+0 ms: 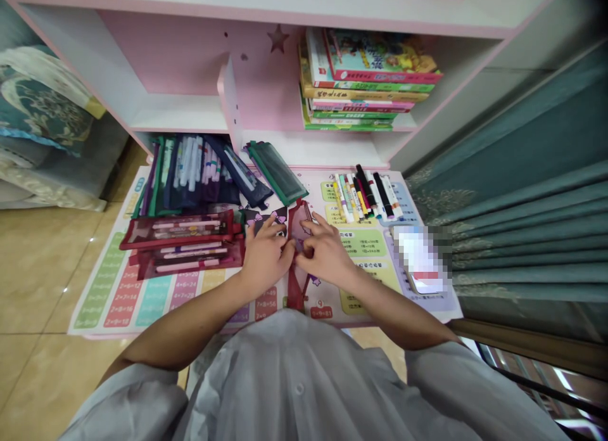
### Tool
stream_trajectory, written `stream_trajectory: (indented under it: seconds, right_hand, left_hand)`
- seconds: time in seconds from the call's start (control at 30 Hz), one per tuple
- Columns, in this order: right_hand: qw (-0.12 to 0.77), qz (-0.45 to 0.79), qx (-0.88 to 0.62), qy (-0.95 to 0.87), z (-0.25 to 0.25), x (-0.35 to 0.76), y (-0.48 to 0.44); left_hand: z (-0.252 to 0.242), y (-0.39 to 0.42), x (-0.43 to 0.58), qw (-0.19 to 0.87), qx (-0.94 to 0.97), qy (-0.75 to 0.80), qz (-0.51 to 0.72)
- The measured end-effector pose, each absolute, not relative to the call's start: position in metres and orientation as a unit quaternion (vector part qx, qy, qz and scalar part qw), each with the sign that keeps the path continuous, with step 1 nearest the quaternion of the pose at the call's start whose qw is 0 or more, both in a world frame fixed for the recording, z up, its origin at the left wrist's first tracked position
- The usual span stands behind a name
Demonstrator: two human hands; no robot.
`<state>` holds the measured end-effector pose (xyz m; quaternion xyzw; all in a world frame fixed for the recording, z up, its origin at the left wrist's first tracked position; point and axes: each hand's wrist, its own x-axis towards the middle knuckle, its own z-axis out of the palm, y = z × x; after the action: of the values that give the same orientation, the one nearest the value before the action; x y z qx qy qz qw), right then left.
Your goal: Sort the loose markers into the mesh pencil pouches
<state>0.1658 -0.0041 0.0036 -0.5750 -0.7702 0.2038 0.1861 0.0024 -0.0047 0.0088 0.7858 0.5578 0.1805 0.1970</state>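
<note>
A red mesh zip pouch [297, 282] lies lengthwise in front of me on the printed desk mat, looking flat. My left hand [268, 254] is at its left edge, thumb and fingers curled in and closed on the mesh. From the other side my right hand [327, 248] pinches the same pouch near its middle, fingertips bent inward. The hands almost meet and cover the pouch's centre, so the exact grip is partly hidden. Just left are two filled red mesh pouches [180, 230] with pens inside. An unfilled-looking green mesh pouch [278, 170] lies behind my hands.
Blue and green pouches full of markers [190, 165] are piled at the back left. Loose markers [365, 194] lie at the back right, and a phone [420, 260] near the right edge. Stacked books [365, 80] stand on the shelf; a curtain [517, 206] hangs at right.
</note>
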Motion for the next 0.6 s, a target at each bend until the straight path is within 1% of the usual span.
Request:
stream_trajectory:
  seconds: [0.23, 0.4, 0.5, 0.6]
  right_hand:
    - [0.19, 0.179, -0.565, -0.783, -0.015, 0.162, 0.0]
    - [0.206, 0.184, -0.551, -0.788, -0.017, 0.165, 0.002]
    - [0.274, 0.167, -0.54, -0.778, -0.015, 0.172, 0.008]
    - [0.349, 0.096, -0.576, -0.733, -0.016, 0.191, 0.025]
  left_hand:
    - [0.007, -0.008, 0.004, 0.192, 0.792, 0.554, 0.173]
    - [0.007, -0.007, 0.003, 0.187, 0.794, 0.553, 0.171]
    - [0.008, -0.007, 0.002, 0.184, 0.794, 0.553, 0.173]
    - [0.008, -0.006, 0.002, 0.182, 0.793, 0.555, 0.173]
